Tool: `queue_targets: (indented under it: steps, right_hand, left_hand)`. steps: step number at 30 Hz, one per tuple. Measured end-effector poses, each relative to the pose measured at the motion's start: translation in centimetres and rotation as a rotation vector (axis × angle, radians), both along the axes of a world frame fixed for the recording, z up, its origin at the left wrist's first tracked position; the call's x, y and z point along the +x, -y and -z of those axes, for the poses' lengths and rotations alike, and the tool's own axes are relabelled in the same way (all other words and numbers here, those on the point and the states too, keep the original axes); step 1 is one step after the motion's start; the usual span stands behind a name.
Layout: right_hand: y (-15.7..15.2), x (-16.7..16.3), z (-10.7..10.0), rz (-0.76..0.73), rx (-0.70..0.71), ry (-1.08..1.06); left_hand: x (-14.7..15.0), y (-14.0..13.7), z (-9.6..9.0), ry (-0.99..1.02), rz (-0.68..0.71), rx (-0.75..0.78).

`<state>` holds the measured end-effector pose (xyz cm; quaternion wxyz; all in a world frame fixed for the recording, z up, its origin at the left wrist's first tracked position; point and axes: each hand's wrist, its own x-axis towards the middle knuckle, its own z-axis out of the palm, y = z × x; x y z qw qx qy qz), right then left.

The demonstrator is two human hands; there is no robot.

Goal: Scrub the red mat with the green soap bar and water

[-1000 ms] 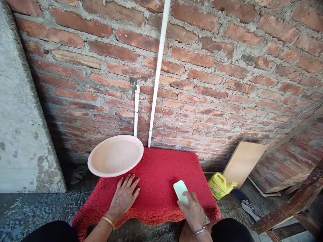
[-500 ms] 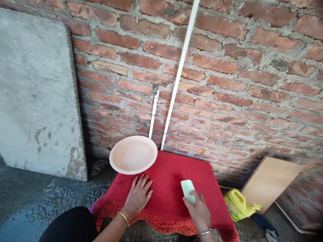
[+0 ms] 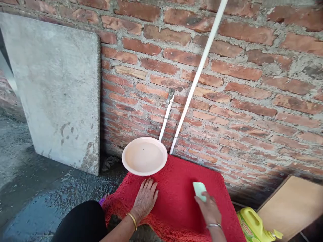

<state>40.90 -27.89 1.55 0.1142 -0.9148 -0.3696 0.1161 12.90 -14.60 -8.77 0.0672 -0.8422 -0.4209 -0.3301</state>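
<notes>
A thick red mat (image 3: 176,188) lies draped over a low support, its shaggy edge hanging at the front. My left hand (image 3: 146,198) rests flat on its left part with fingers spread, just below a pale pink basin (image 3: 145,158) holding liquid. In my right hand (image 3: 209,206) is a pale green rounded bar (image 3: 199,189), gripped at its near end over the right half of the mat. Whether the bar is soap or a brush back cannot be made out, and its underside is hidden.
Behind the mat rises a brick wall (image 3: 242,117) with a white pipe (image 3: 198,75) and a small tap (image 3: 170,95). A stone slab (image 3: 60,90) leans at left above wet floor (image 3: 50,208). At right stand a yellow jug (image 3: 253,223) and a wooden board (image 3: 292,203).
The view has swung left, so the scene sits further right. My right hand with the green bar has slid slightly toward the mat's back. My left hand stays spread on the mat.
</notes>
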Motion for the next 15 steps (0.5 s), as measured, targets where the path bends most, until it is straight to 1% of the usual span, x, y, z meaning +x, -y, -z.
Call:
queue_targets:
  steps: [2,3,4,5,7,9,11,12,14,15]
  right_hand:
    - [2.4,4.0,-0.2,0.163,-0.013,0.013]
    - [3.0,5.0,-0.2,0.215,0.002,0.019]
    - [3.2,5.3,-0.1,0.235,0.025,0.018]
    - [2.9,4.7,0.1,0.222,0.05,0.015]
    - [1.1,1.6,0.6,0.108,0.085,0.008]
    - [-2.0,-3.1,0.9,-0.031,0.098,-0.008]
    - [-5.3,-7.6,1.2,-0.137,0.113,-0.017]
    - [-6.7,-9.4,1.3,-0.184,0.121,-0.017]
    - [-8.7,-11.4,1.4,-0.249,0.122,-0.011]
    - [-9.2,-11.5,1.4,-0.266,0.112,-0.008]
  left_hand:
    - [0.1,0.2,-0.3,-0.007,-0.003,-0.029]
    - [0.1,0.2,-0.4,-0.015,0.0,-0.04]
    - [0.1,0.2,-0.5,-0.026,0.003,-0.047]
    - [0.0,0.2,-0.5,-0.037,0.005,-0.049]
    - [-0.1,0.2,-0.5,-0.058,0.003,-0.041]
    - [-0.3,0.0,-0.4,-0.078,-0.001,-0.026]
    - [-0.4,-0.1,-0.2,-0.101,0.0,-0.01]
    - [-0.5,-0.2,0.0,-0.112,0.002,-0.002]
    - [-0.6,-0.3,0.1,-0.13,0.005,0.014]
    - [-0.6,-0.3,0.2,-0.133,0.003,0.018]
